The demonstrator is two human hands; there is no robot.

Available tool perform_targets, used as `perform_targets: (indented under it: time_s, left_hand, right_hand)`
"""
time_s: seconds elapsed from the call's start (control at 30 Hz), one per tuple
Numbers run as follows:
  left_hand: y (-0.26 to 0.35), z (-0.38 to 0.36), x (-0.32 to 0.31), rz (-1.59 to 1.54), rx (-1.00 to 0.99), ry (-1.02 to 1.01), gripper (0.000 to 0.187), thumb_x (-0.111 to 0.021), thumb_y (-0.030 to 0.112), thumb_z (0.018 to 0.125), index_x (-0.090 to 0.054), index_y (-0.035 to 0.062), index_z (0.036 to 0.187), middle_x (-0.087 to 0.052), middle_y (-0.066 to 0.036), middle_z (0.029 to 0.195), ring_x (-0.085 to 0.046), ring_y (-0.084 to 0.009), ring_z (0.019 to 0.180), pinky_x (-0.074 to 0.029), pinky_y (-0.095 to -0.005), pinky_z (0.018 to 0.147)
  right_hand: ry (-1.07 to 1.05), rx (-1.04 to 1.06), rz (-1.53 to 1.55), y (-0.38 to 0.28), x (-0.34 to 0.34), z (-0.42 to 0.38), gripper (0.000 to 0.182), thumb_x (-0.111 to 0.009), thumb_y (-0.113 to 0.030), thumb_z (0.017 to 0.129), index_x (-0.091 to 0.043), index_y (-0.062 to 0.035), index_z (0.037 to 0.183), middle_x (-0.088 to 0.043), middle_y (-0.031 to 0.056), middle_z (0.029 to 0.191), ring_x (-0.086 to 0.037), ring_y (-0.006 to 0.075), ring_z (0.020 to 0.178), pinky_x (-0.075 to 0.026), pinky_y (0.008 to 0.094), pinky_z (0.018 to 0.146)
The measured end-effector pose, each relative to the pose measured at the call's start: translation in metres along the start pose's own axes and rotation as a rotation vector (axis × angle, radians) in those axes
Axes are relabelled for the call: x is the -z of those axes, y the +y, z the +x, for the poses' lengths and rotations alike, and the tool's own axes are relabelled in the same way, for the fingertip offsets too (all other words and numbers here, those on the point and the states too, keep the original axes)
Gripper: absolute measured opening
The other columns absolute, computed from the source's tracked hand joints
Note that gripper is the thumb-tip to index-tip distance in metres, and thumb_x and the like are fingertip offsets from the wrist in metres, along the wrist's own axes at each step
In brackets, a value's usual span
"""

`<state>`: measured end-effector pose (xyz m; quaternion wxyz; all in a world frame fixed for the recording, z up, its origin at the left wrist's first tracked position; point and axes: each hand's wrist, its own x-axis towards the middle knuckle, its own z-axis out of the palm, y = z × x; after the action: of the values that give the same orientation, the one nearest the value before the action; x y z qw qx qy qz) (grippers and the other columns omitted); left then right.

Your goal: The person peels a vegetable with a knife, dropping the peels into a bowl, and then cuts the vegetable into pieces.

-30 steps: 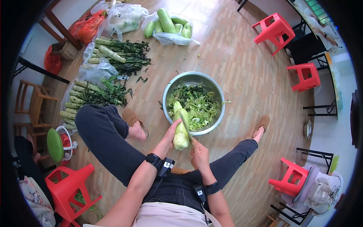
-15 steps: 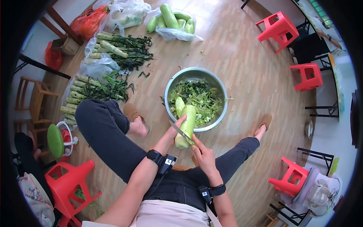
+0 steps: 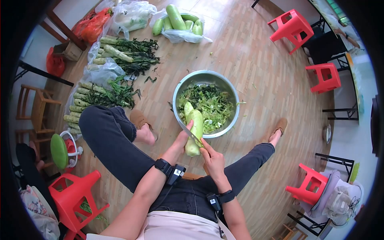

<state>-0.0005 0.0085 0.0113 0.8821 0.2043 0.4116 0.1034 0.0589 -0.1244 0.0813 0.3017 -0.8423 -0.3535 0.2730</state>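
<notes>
My left hand (image 3: 183, 138) is closed around a long pale green gourd (image 3: 196, 122), tilted over the near rim of a steel basin (image 3: 235, 120). In my right hand (image 3: 213, 161) is a knife (image 3: 191, 134), its blade lying slantwise across the gourd's side, with green scraps along it near my fingers. A second pale green piece (image 3: 188, 107), like another gourd, shows behind the held one, partly hidden. Chopped leaves and peelings (image 3: 218, 105) fill the bottom of the basin.
Bundles of leafy stalks (image 3: 82, 98) lie on plastic at the left. A bag of gourds (image 3: 176, 24) rests at the back. Red stools stand right (image 3: 323, 77) and near left (image 3: 78, 196). A person's arm (image 3: 347, 37) shows at the far right.
The knife and my right hand have shifted slightly along the gourd. My left hand keeps its hold, and the whole view has moved a little.
</notes>
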Motion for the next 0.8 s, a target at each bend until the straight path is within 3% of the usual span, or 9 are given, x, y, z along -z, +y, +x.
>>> perform_targets:
  time_s: [0.1,0.13,0.2,0.37,0.43,0.53,0.67,0.73,0.8]
  left_hand:
    - [-0.004,0.009,0.007,-0.041,0.073,-0.015,0.052,-0.045,0.051,0.085,-0.049,0.0053,0.109,-0.059,-0.008,0.085,-0.06,-0.0167,0.07,-0.05,-0.0291,0.06]
    - [-0.005,0.009,0.006,-0.041,0.073,-0.017,0.052,-0.045,0.051,0.085,-0.049,0.0053,0.109,-0.059,-0.008,0.085,-0.06,-0.0167,0.07,-0.05,-0.0291,0.06]
    - [-0.007,0.007,0.005,-0.156,0.079,-0.07,0.052,-0.046,0.05,0.084,-0.048,0.0044,0.109,-0.06,-0.01,0.086,-0.061,-0.0191,0.07,-0.052,-0.0306,0.06]
    - [0.001,0.0,0.002,-0.058,0.133,-0.063,0.053,-0.053,0.046,0.082,-0.046,0.0033,0.113,-0.059,-0.012,0.089,-0.061,-0.0196,0.073,-0.052,-0.0323,0.065]
    - [0.004,-0.001,0.002,-0.271,0.198,-0.17,0.051,-0.056,0.04,0.08,-0.046,0.0013,0.111,-0.058,-0.014,0.089,-0.061,-0.0231,0.074,-0.052,-0.0345,0.068]
    - [0.006,-0.001,0.0,-0.367,0.148,-0.226,0.056,-0.056,0.04,0.077,-0.043,-0.0009,0.113,-0.058,-0.019,0.089,-0.061,-0.0281,0.078,-0.053,-0.0393,0.069]
    - [0.004,0.009,0.012,-0.284,0.064,-0.171,0.063,-0.057,0.042,0.073,-0.039,-0.0021,0.115,-0.057,-0.019,0.086,-0.061,-0.0276,0.075,-0.053,-0.0378,0.068]
    - [0.006,0.008,0.012,-0.32,0.074,-0.163,0.063,-0.057,0.042,0.073,-0.038,-0.0019,0.115,-0.057,-0.019,0.085,-0.061,-0.0272,0.074,-0.053,-0.0372,0.067]
    - [0.008,0.007,0.008,-0.353,0.058,-0.123,0.063,-0.057,0.042,0.073,-0.038,-0.0007,0.115,-0.057,-0.019,0.086,-0.061,-0.0262,0.074,-0.053,-0.0358,0.066]
  right_hand:
    - [-0.017,-0.157,0.44,0.016,-0.017,0.003,0.035,-0.048,-0.028,0.09,-0.051,-0.0149,0.121,-0.048,0.0014,0.049,-0.042,0.0074,0.043,-0.033,0.0217,0.043]
    - [-0.016,-0.156,0.439,0.017,-0.017,0.004,0.035,-0.048,-0.028,0.09,-0.051,-0.0149,0.121,-0.048,0.0014,0.049,-0.042,0.0074,0.043,-0.033,0.0217,0.043]
    - [-0.125,-0.571,0.925,0.017,-0.015,0.009,0.039,-0.041,-0.029,0.093,-0.042,-0.012,0.128,-0.04,-0.0039,0.05,-0.035,0.0031,0.043,-0.027,0.0171,0.041]
    - [0.037,-0.389,0.871,0.0,-0.005,0.003,0.043,-0.037,-0.021,0.094,-0.03,-0.0119,0.135,-0.035,-0.0038,0.055,-0.033,0.0035,0.046,-0.028,0.0167,0.042]
    - [-0.015,-0.267,0.712,0.003,0.004,-0.002,0.041,-0.044,-0.017,0.091,-0.038,-0.0124,0.132,-0.041,-0.0038,0.059,-0.033,0.0035,0.05,-0.031,0.0191,0.046]
    - [-0.05,-0.159,0.559,0.002,0.012,-0.014,0.041,-0.044,-0.011,0.09,-0.041,-0.0147,0.13,-0.037,-0.0032,0.058,-0.033,0.0038,0.052,-0.03,0.0175,0.048]
    - [-0.063,-0.079,0.308,-0.016,0.026,-0.027,0.039,-0.048,-0.01,0.087,-0.046,-0.0134,0.126,-0.046,-0.0006,0.06,-0.04,0.0048,0.054,-0.036,0.0197,0.051]
    - [-0.02,-0.011,0.192,-0.017,0.024,-0.03,0.042,-0.055,-0.015,0.084,-0.048,-0.0187,0.125,-0.049,0.0079,0.058,-0.045,0.012,0.05,-0.041,0.0255,0.053]
    - [-0.018,-0.023,0.194,-0.018,0.022,-0.029,0.042,-0.056,-0.016,0.083,-0.048,-0.0193,0.124,-0.053,0.0092,0.061,-0.047,0.014,0.05,-0.042,0.0263,0.053]
